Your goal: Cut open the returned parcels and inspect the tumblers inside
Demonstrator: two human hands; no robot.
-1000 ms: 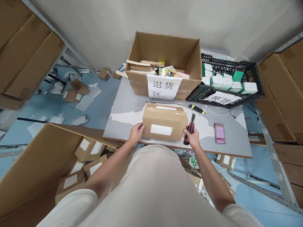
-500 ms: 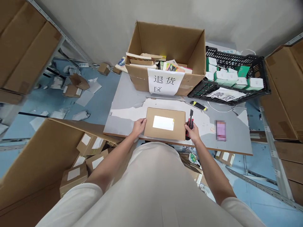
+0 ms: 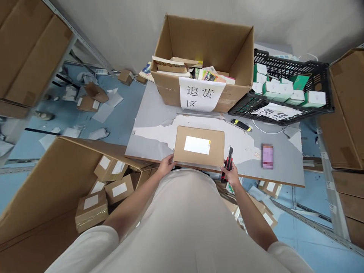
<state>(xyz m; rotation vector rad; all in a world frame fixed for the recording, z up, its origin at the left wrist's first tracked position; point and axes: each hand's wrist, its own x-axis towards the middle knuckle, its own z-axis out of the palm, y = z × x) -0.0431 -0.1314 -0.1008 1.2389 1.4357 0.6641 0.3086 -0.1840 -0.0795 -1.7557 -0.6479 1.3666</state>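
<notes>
Labelled cardboard box [image 3: 199,147] at worktop [image 3: 287,163] near edge, in front of person. Left hand [image 3: 166,166] at box's near left corner, can't tell if gripping. Right hand [image 3: 232,174] grasps red-black cutter [image 3: 227,165] beside near right corner.

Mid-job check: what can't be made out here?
All in the head view:
Contents of the small carton: hidden by its cardboard.
Print on its white label: too small.
Pink item: pixelated.
Lower parts of the books: behind the tall box's front wall.
Lower-left box: cut off by the edge.
</notes>
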